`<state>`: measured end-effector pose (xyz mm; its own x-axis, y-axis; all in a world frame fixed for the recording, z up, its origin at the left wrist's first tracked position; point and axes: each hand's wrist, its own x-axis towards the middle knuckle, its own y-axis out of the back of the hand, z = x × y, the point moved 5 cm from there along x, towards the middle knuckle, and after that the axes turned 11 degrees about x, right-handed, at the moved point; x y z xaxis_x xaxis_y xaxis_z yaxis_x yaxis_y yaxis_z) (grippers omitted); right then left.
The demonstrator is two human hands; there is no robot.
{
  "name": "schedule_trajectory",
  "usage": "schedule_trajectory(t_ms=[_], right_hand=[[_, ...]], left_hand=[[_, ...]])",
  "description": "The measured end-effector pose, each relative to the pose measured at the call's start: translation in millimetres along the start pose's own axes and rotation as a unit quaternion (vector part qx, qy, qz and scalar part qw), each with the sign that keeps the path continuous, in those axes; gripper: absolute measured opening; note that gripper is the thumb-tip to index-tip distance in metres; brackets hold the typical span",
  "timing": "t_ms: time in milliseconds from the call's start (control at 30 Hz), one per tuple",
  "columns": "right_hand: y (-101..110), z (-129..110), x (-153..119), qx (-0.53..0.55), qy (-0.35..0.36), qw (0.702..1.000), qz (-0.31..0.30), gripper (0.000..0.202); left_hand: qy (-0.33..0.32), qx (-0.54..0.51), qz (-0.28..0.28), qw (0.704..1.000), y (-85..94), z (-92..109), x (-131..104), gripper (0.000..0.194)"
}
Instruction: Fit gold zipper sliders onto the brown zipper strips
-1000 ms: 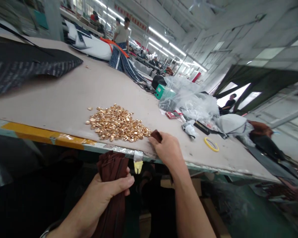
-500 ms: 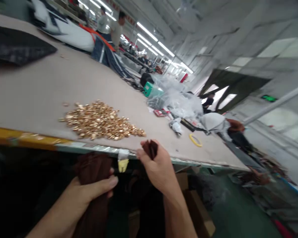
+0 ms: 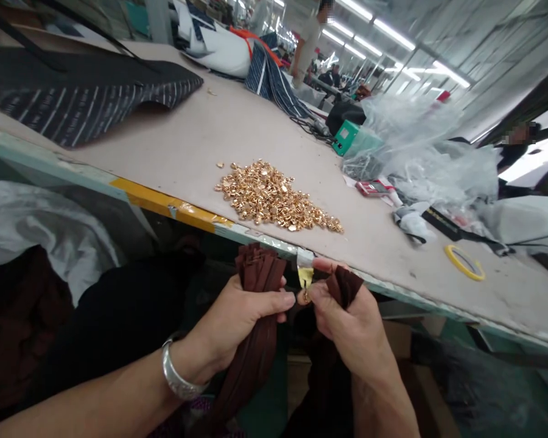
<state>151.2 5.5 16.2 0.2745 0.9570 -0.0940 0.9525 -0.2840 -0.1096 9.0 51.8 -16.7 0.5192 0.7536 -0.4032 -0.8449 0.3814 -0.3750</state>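
My left hand (image 3: 244,313) is wrapped round a thick bundle of dark brown zipper strips (image 3: 261,267), their cut ends pointing up and their lengths hanging down. In my right hand (image 3: 354,319) a smaller bunch of brown zipper strips (image 3: 344,286) is held against the palm. My right thumb and fingers are also at a small gold zipper slider (image 3: 306,296), just below a yellow-tipped holder (image 3: 305,277) fixed to the table edge. The left thumb tip is close beside this slider. Beyond both hands lies a heap of gold zipper sliders (image 3: 274,198).
On the table (image 3: 178,140) lie dark printed fabric (image 3: 95,100), a green box (image 3: 346,138), clear plastic bags (image 3: 438,158), a red packet (image 3: 372,188) and a yellow tape ring (image 3: 464,263). White sheeting (image 3: 41,225) hangs below left. People stand far back.
The view has swung left, so the table sits further right. My right hand has come closer to the left and to the yellow-tipped holder; a gold slider now shows at its fingertips.
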Motion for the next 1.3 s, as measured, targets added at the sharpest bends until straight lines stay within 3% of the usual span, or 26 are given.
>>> schedule_trajectory(t_ms=[233, 400, 600, 833, 967, 1033, 1167, 1300], right_hand=[[-2, 1, 6, -0.01, 0.027, 0.998, 0.048, 0.038], [-5, -1, 5, -0.003, 0.024, 0.999, 0.027, 0.033], [-8, -5, 11, -0.048, 0.048, 0.998, 0.012, 0.026], [9, -15, -5, -0.141, 0.157, 0.967, 0.145, 0.018], [-5, -18, -19, -0.155, 0.145, 0.976, 0.038, 0.021], [-15, -22, -23, -0.213, 0.174, 0.961, 0.001, 0.031], [-25, -26, -28, -0.283, 0.227, 0.932, -0.004, 0.022], [-17, -21, -27, -0.21, 0.194, 0.958, 0.0, 0.011]], left_hand=[[0.023, -0.016, -0.02, 0.999, -1.5, -4, -2, 0.02], [0.033, -0.029, -0.05, 0.998, -5.3, -6, -4, 0.024], [0.014, -0.05, -0.029, 0.998, -12.3, -7, 2, 0.016], [-0.018, -0.024, -0.039, 0.999, -16.7, -6, 4, 0.016], [-0.063, 0.01, -0.097, 0.993, -22.6, -4, -3, 0.01], [-0.072, 0.004, -0.106, 0.992, -24.4, -4, -5, 0.011], [-0.056, 0.019, -0.106, 0.993, -24.8, -6, -4, 0.021], [-0.03, 0.006, -0.137, 0.99, -24.4, -5, -4, 0.021]])
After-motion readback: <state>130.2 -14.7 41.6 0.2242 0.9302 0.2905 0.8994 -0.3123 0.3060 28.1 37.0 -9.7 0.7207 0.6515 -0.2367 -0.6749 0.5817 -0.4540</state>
